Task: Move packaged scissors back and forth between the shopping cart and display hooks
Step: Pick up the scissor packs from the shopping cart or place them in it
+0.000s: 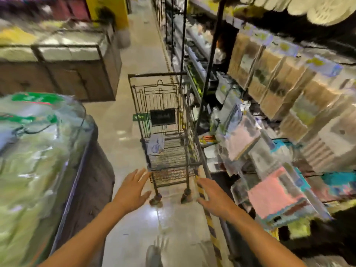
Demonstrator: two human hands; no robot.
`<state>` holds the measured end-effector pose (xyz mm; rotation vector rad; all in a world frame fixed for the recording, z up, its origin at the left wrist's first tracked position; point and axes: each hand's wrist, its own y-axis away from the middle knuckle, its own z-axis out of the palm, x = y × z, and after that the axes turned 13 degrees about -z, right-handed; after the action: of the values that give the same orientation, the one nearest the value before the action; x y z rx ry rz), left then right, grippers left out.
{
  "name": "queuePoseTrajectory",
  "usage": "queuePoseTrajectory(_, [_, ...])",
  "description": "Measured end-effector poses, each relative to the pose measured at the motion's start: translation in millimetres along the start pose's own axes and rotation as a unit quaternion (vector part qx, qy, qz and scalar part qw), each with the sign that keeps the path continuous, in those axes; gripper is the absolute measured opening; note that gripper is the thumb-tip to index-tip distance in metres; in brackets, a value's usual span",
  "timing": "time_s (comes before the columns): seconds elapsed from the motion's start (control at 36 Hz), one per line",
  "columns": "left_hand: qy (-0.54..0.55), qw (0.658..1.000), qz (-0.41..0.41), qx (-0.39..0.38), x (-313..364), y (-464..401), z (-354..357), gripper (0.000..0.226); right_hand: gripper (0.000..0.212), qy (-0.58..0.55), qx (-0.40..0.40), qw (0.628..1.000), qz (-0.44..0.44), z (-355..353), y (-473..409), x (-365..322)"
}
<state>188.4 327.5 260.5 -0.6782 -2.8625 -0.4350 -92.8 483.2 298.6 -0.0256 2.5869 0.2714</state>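
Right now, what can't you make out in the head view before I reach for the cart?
- Package in the shopping cart basket: motion blur, contents unreadable.
- Hanging goods on the right display: smeared, hooks and scissors indistinguishable.
- Left hand and right hand: open, apparently not touching the cart.

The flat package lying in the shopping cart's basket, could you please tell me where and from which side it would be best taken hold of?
Probably its near edge, reached from above: the package lies flat on the wire floor by the left wall of the shopping cart, whose basket is open only on top. The left hand, open and empty, is nearer that side than the right hand. Blur hides any hang tab.
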Motion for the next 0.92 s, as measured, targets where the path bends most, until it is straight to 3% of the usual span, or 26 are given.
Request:
queuePoseTrajectory(0.33, [-0.021,0.999,-0.028,-0.025,-66,-108,-25,0.075,0.071,-0.011,-0.036,0.999,0.020,-10,-160,22])
queuePoseTrajectory(0.5, [0.006,0.998,-0.022,-0.052,-66,-166,-31,0.073,0.071,-0.022,-0.051,0.998,0.022,-20,-222,43])
queuePoseTrajectory(0.61, [0.027,0.997,-0.017,-0.068,-60,-212,-28,0.084,0.070,-0.025,-0.059,0.998,0.020,-25,-271,67])
queuePoseTrajectory(0.69, [0.025,0.996,-0.026,-0.082,-54,-252,-28,0.074,0.070,-0.028,-0.080,0.996,0.016,-29,-314,90])
queuePoseTrajectory(0.92, [-0.032,0.992,-0.038,-0.115,-42,-357,-18,0.080,0.068,-0.059,-0.108,0.992,0.007,-38,-423,146])
